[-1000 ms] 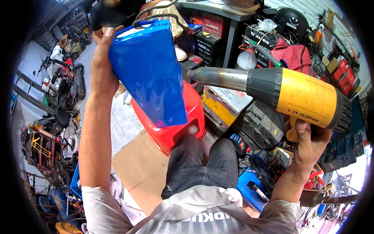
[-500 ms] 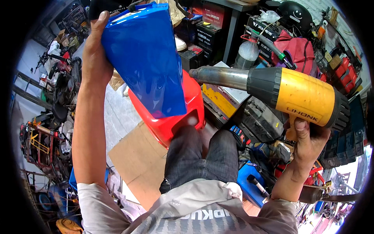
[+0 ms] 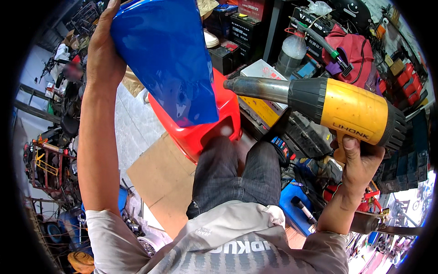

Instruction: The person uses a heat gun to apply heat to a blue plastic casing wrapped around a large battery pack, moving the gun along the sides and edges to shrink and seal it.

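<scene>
My left hand (image 3: 104,57) grips the left side of a large pack wrapped in shiny blue film (image 3: 166,64), held tilted above a red plastic stool (image 3: 182,141). The pack's top runs out of the picture. In my right hand (image 3: 360,166) is a yellow and black heat gun (image 3: 356,109), held by its handle. Its metal nozzle points left, and the tip sits close to the pack's right edge, with a small gap showing. Wrinkles and shiny spots show in the film near its lower end.
A flattened cardboard sheet (image 3: 162,182) lies on the floor left of my legs. Boxes, a black tool case (image 3: 305,137), a plastic bottle (image 3: 292,52) and a red bag (image 3: 349,59) crowd the right. Another person's shoe (image 3: 210,39) shows beyond the pack. Clutter lines the left wall.
The blue-wrapped pack and my left hand have shifted up and a little left. The heat gun has moved only slightly, its nozzle still directed at the pack's right edge.
</scene>
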Demonstrator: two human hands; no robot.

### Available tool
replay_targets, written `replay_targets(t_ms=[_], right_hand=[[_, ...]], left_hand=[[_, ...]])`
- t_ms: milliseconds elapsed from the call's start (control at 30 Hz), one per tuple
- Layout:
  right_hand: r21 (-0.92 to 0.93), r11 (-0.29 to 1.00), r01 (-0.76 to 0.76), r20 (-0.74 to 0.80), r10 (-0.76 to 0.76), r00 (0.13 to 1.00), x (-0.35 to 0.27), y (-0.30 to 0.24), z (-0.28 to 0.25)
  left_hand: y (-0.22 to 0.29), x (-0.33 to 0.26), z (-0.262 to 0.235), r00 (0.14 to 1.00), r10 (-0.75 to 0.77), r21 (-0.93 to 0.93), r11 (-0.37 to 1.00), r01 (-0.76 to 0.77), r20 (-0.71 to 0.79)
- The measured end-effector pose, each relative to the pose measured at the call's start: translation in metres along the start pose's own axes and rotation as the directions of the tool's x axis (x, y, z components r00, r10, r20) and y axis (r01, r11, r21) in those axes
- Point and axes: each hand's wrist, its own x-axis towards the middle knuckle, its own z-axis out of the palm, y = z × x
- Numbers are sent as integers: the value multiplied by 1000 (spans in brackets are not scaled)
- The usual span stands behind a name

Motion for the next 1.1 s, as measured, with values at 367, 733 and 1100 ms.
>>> replay_targets(t_ms=[367, 733, 1100], right_hand=[[-7, 998, -59, 25, 59, 998, -10, 12, -4], [68, 974, -215, 105, 207, 973, -22, 20, -3], [41, 954, -297, 123, 290, 949, -29, 24, 4]], left_hand=[[-6, 13, -19, 1000, -8, -78, 997, 6, -20], [-10, 7, -14, 995, 35, 18, 999, -34, -96], [-11, 7, -15, 994, 58, -16, 998, -60, -88]])
